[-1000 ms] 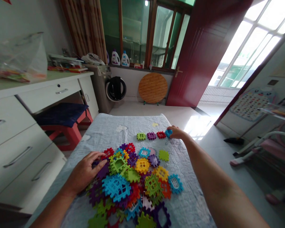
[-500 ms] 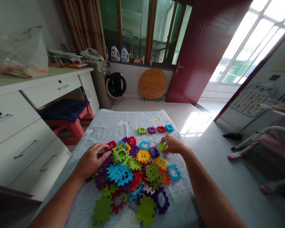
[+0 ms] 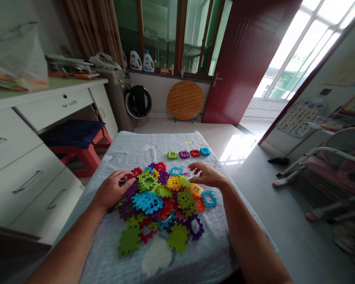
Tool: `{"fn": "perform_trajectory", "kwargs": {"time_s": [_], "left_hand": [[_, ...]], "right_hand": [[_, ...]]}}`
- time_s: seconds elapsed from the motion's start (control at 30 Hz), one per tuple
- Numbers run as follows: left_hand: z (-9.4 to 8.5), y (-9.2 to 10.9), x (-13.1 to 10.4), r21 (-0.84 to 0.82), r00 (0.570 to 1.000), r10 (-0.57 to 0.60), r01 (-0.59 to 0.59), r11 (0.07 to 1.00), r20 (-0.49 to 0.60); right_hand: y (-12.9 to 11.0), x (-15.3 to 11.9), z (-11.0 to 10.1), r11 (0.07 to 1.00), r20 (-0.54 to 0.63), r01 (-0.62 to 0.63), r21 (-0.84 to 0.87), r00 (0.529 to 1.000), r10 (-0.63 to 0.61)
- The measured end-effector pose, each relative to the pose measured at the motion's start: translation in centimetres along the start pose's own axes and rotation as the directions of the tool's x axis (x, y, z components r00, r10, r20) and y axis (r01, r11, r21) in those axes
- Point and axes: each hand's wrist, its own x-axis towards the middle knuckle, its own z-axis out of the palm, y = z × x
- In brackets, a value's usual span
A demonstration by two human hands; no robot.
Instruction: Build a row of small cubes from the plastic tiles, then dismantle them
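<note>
A pile of colourful notched plastic pieces lies on the cloth-covered table, with a blue piece near its middle. My left hand rests at the pile's left edge, thumb and fingers around a purple piece. My right hand hovers at the right side with its fingers apart and nothing between them. Just left of its fingertips a small light green piece lies on the pile beside a yellow piece. Behind the pile, a row holds green, purple, red and blue blocks.
The patterned cloth covers the table. A red stool with a dark seat and a white desk stand at the left. Beyond are a washing machine and a round wooden board. A pink chair is at the right.
My right hand has moved left and let go of the light green piece, which now lies on the pile. The whole view has shifted slightly. My left hand stays at the pile's left edge.
</note>
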Motion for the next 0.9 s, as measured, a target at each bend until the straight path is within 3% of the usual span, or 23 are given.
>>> {"fn": "perform_trajectory", "kwargs": {"time_s": [0.1, 0.23, 0.33, 0.43, 0.6, 0.77, 0.83, 0.9], "left_hand": [[-0.1, 0.0, 0.0, -0.002, 1.000, 0.002, -0.002, 1.000, -0.014], [-0.2, 0.4, 0.0, 0.004, 1.000, 0.011, -0.011, 1.000, -0.015], [-0.1, 0.6, 0.0, 0.001, 1.000, 0.014, -0.014, 1.000, -0.014], [-0.1, 0.6, 0.0, 0.002, 1.000, 0.011, -0.011, 1.000, -0.026], [0.0, 0.6, -0.1, -0.008, 1.000, 0.009, -0.009, 1.000, -0.013], [0.1, 0.3, 0.0, -0.003, 0.997, 0.043, -0.043, 0.999, -0.057], [0.3, 0.0, 0.1, 0.003, 0.994, 0.032, -0.032, 0.999, -0.103], [0.4, -0.2, 0.2, -0.005, 0.993, -0.004, 0.003, 1.000, -0.116]], "right_hand": [[0.4, -2.3, -0.4, 0.995, -0.072, -0.007, -0.098, 0.997, 0.000], [0.5, -3.8, -0.4, 0.974, -0.060, -0.038, -0.223, 0.998, 0.025], [-0.1, -1.7, 0.8, 0.963, -0.069, -0.032, -0.266, 0.998, 0.014], [-0.8, 2.4, 2.7, 0.951, -0.071, 0.000, -0.310, 0.997, -0.023], [-1.3, 7.9, 5.1, 0.919, -0.104, -0.180, -0.350, 0.983, 0.153], [-1.5, 8.5, 4.8, 0.960, -0.121, -0.140, -0.243, 0.986, 0.113], [-1.4, 7.6, 4.1, 0.984, -0.196, -0.112, -0.136, 0.977, 0.084], [-0.9, 6.3, 3.1, 0.993, -0.340, -0.096, -0.074, 0.938, 0.066]]}}
